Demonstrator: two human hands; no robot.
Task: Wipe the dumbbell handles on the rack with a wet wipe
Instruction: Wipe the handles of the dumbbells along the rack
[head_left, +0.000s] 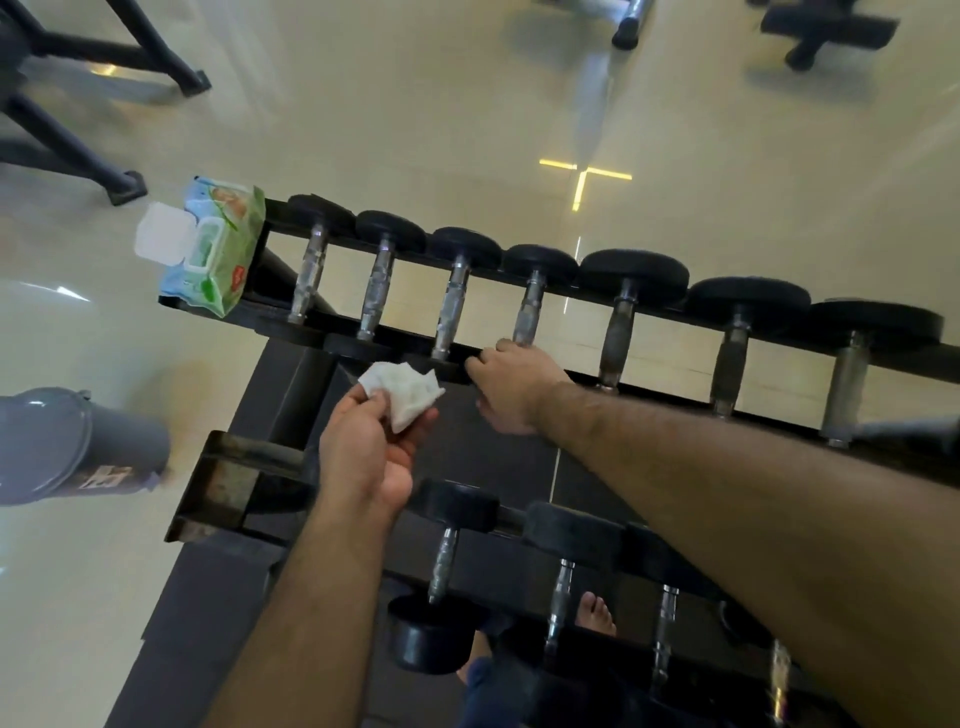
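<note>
The single head camera is looking steeply down from above the near side of the dumbbell rack (519, 291), facing across it toward the glossy floor (415, 104) beyond. It is sitting close, both forearms reaching in from the lower edge.

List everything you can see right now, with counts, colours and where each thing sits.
Dumbbells, upper rail: seven, black heads, metal handles.
Dumbbells, lower rail: at least four in view, black.
Rack: one, black, two tiers.
Wet wipe pack: one, green and blue, lid open, on the rack's left end.
Bin: one, grey, on the floor left of the rack.
Equipment legs: black, far floor.
Wet wipe: one, white, crumpled, held.
Bare foot: one, under the lower rail.
Left hand: pinches the wipe.
Right hand: rests at the fourth dumbbell's near end; grip unclear.
</note>
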